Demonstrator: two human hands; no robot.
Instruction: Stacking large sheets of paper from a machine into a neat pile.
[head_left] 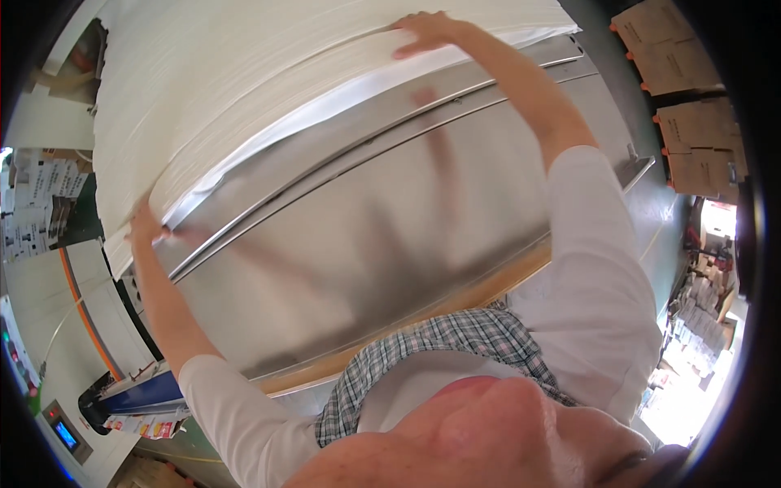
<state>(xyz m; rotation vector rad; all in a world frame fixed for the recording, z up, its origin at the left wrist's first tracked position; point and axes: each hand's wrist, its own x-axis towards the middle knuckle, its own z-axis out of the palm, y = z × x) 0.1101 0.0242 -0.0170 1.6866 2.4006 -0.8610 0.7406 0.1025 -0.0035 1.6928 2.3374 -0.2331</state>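
A wide white sheet (244,89), thin and in many layers by its look, covers the far part of a metal worktop (423,171). Its near edge hangs in soft folds over a shiny white layer. At the sheet's near left corner rests my left hand (145,226), thumb held away from the fingers; the fingertips are partly hidden, and a crease runs up from them. My right hand (429,34) lies on top of the sheet at the far right, fingers spread and thumb apart. Both arms are stretched wide.
Metal rails (358,150) run across the worktop, with a tan strip (390,329) along its near edge. Brown cartons (695,142) are stacked at the right. On the left stand a pale machine cabinet with a small lit screen (65,433) and a blue beam (142,396).
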